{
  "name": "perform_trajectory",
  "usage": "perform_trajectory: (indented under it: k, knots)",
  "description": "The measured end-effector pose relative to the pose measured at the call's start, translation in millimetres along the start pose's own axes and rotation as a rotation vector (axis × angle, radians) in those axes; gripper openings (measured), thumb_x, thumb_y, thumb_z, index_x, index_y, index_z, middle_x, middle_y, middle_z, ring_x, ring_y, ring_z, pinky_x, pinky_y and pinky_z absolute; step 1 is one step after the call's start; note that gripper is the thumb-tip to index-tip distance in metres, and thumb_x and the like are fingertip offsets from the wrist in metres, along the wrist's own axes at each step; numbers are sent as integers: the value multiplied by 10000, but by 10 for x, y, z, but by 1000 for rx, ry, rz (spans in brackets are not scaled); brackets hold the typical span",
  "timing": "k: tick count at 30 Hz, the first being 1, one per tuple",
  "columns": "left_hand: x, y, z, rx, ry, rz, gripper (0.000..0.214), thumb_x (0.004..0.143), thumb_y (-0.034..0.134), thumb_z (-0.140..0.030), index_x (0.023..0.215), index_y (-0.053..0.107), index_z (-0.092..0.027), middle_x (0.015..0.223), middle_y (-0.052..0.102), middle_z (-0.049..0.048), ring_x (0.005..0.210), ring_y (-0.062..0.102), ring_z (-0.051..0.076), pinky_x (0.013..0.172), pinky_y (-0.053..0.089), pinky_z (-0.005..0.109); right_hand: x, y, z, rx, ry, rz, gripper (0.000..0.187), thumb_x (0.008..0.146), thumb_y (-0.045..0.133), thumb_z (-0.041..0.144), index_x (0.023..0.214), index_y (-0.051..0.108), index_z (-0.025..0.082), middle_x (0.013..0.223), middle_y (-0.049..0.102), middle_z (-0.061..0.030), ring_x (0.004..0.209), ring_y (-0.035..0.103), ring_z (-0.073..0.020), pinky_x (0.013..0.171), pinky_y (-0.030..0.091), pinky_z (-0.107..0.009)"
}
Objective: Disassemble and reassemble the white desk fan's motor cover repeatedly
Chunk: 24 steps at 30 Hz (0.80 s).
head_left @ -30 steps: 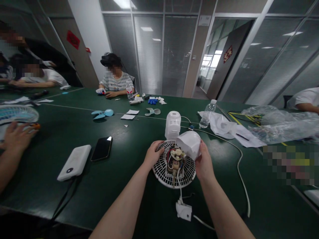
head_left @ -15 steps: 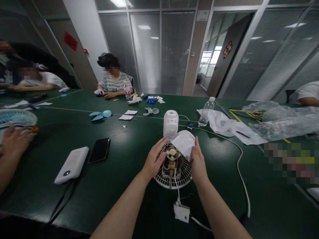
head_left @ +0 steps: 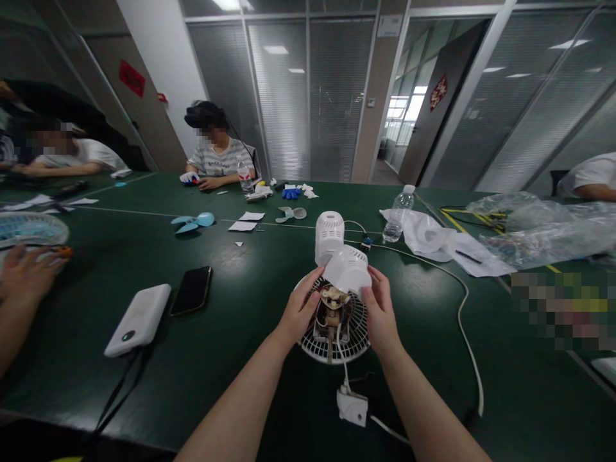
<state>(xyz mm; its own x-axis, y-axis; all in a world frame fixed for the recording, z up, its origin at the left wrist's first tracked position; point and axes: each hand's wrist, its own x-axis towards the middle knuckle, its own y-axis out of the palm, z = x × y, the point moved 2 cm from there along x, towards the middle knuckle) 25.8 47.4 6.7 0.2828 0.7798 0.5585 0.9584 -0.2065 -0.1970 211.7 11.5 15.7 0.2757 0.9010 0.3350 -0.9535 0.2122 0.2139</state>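
A white vented plastic motor cover (head_left: pixel 346 271) is held tilted above the open back of a small fan. My right hand (head_left: pixel 384 314) grips its right edge, thumb in front. At its left edge are the fingertips of my left hand (head_left: pixel 299 313), curled with the thumb close to the motor. Below the cover, the exposed fan motor (head_left: pixel 332 316) with its wiring sits over the round white fan grille (head_left: pixel 332 357). Just behind stands another white vented housing (head_left: pixel 330 237). A white cord runs from the motor to a small white box (head_left: pixel 352 407) in front.
A power bank (head_left: pixel 138 319) and phone (head_left: pixel 191 290) lie left. Farther back are a blue fan blade (head_left: pixel 193 222), a grey fan blade (head_left: pixel 290 214) and a water bottle (head_left: pixel 398 215). A white cable (head_left: pixel 466 301) curves along the right. Co-workers sit around the table.
The cover has turned and shifted slightly left over the motor. My right hand has moved in with it, its thumb now on the cover's front. My left hand has hardly moved.
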Motion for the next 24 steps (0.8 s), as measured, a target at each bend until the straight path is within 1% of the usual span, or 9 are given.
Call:
perform_trajectory:
  k: [3,6,9,13,15,20,24]
  knots:
    - [-3,-19,40,-99,-77,-57,523,949,421,-473,1393,440,-199,1416,490,107,1290,464,262,1110,328,430,-5,15,4,-21,-7,89,455,912,532,400,1345,476,271,1425,490,-70,1286,481,-254,1059,413,-465]
    - [-2,-29,58,-157,-113,-95,489,955,421,-455,1365,464,-192,1379,520,112,1239,507,251,1073,371,411,-10,7,-16,-41,-11,133,478,924,516,393,1386,448,290,1476,438,-48,1332,435,-260,1096,368,-495]
    - [3,-27,63,-152,-124,-110,449,959,419,-441,1320,502,-186,1322,560,112,1196,537,248,1043,397,406,-13,-6,-34,-94,-33,155,490,924,516,390,1401,434,309,1498,406,-23,1374,380,-254,1137,303,-514]
    - [9,-26,65,-105,-137,-115,425,952,428,-450,1265,540,-185,1262,594,107,1161,556,251,1017,413,402,-16,-12,-18,-147,-84,167,458,928,509,387,1380,464,327,1502,400,-4,1395,344,-245,1174,212,-525]
    - [11,-29,61,-87,-139,-121,422,949,432,-455,1253,547,-186,1250,599,104,1155,559,251,1014,414,399,-19,-9,5,-150,-107,170,443,930,506,380,1369,478,332,1505,394,-2,1400,332,-246,1174,212,-527]
    - [9,-35,42,-72,-127,-121,410,952,429,-442,1253,540,-186,1251,594,104,1160,554,248,1008,420,393,-33,10,87,-166,-149,194,412,933,498,367,1343,508,330,1509,383,-9,1410,308,-254,1147,270,-531]
    - [8,-35,40,-85,-113,-113,397,952,433,-430,1254,533,-191,1262,583,100,1164,548,243,996,430,382,-62,31,152,-181,-191,192,402,925,503,368,1324,528,316,1490,405,-32,1389,339,-272,1126,306,-522]
